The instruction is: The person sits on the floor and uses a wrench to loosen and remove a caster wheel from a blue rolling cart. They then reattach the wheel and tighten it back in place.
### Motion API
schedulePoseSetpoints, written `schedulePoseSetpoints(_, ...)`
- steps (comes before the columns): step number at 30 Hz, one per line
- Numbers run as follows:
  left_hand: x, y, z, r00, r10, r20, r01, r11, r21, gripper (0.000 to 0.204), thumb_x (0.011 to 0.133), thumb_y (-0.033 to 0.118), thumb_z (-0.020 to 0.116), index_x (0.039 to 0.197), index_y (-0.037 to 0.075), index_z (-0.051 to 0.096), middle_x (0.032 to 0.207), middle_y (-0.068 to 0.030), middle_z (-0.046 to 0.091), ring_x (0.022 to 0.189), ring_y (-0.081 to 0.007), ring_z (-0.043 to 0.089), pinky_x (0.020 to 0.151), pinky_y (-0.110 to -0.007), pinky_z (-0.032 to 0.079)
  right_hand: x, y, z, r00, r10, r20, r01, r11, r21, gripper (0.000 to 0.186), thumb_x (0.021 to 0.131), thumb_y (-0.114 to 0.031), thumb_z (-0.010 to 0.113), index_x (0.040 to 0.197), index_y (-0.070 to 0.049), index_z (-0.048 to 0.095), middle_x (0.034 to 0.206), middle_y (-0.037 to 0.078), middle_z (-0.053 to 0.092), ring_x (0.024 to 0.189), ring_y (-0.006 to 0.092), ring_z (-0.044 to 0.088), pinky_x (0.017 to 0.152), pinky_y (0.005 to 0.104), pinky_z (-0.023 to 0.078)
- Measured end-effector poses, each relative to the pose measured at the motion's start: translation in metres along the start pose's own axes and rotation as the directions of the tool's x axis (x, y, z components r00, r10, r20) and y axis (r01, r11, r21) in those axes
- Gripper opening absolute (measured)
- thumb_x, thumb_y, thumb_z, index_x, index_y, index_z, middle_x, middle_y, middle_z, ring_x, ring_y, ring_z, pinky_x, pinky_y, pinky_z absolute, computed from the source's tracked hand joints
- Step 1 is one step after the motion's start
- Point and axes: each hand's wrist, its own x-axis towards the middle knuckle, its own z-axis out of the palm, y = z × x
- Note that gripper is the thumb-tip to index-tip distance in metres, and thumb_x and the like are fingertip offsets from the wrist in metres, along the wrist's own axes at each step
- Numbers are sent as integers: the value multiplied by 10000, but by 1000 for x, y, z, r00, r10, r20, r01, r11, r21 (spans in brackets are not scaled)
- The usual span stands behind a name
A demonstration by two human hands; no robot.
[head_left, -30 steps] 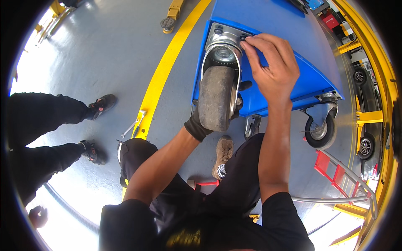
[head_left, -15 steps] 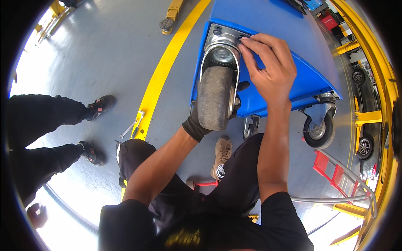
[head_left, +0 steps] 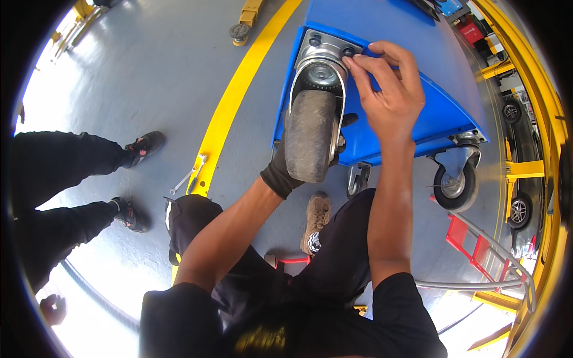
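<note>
A swivel caster (head_left: pixel 310 134) with a worn dark wheel is at the corner of a blue metal cabinet (head_left: pixel 382 137). Its steel mounting plate (head_left: pixel 330 46) lies against the cabinet's corner, with bolt heads showing along it. My left hand (head_left: pixel 279 173), in a black glove, grips the caster from behind and below; the wheel hides most of its fingers. My bare right hand (head_left: pixel 391 98) has thumb and forefinger pinched at a dark bolt (head_left: pixel 348 52) on the plate's right side. Its other fingers are bent above.
Two more casters (head_left: pixel 456 182) (head_left: pixel 357 181) are on the cabinet. Wrenches (head_left: pixel 190 176) lie by the yellow floor stripe (head_left: pixel 233 98). Another person's legs (head_left: pixel 77 155) stand at left. A yellow lift arm (head_left: pixel 243 27) is at the back, and a red and grey frame (head_left: pixel 477 247) at right.
The caster and plate have shifted slightly right and turned a little in view. My right fingertips have slid slightly off the bolt head, so more of it shows. My left hand keeps its grip.
</note>
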Motion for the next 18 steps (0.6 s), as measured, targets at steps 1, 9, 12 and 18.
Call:
schedulePoseSetpoints(1, 0, -1, -2, 1000, 2, 30, 0, 998, -64, 463, 964, 397, 584, 1319, 117, 482, 1055, -114, 558, 791, -192, 608, 624, -321, 506, 1, -2, -2, 1000, 7, 14, -7, 1000, 4, 219, 711, -70, 836, 903, -140, 759, 1018, 4, 652, 683, 144, 623, 610, 266, 544)
schedulePoseSetpoints(9, 2, -2, -11, 992, 102, 78, -110, 989, 100, 463, 975, 328, 598, 1362, 116, 458, 1073, -83, 600, 817, -170, 615, 646, -334, 519, -1, -4, -7, 986, 8, 166, 11, 994, -113, 364, 703, -46, 790, 996, -263, 789, 1070, -46, 653, 695, 130, 562, 597, 267, 525)
schedulePoseSetpoints(12, 2, -6, -19, 952, 277, 130, -304, 804, 511, 519, 1007, 399, 520, 1412, 86, 433, 1251, -211, 562, 862, -260, 685, 653, -349, 599, 1, -4, -1, 993, 16, 120, -8, 998, -64, 367, 715, -32, 779, 1002, -260, 793, 1079, -42, 656, 692, 128, 532, 602, 262, 508)
schedulePoseSetpoints(18, -9, 3, -11, 998, 33, 52, -25, 990, -137, 523, 994, 325, 581, 1441, 109, 417, 1184, -143, 625, 841, -150, 659, 574, -298, 537, 13, -28, -12, 965, 66, 255, -57, 998, -41, 304, 787, -21, 759, 1021, -213, 797, 1104, 6, 667, 692, 126, 550, 616, 265, 493)
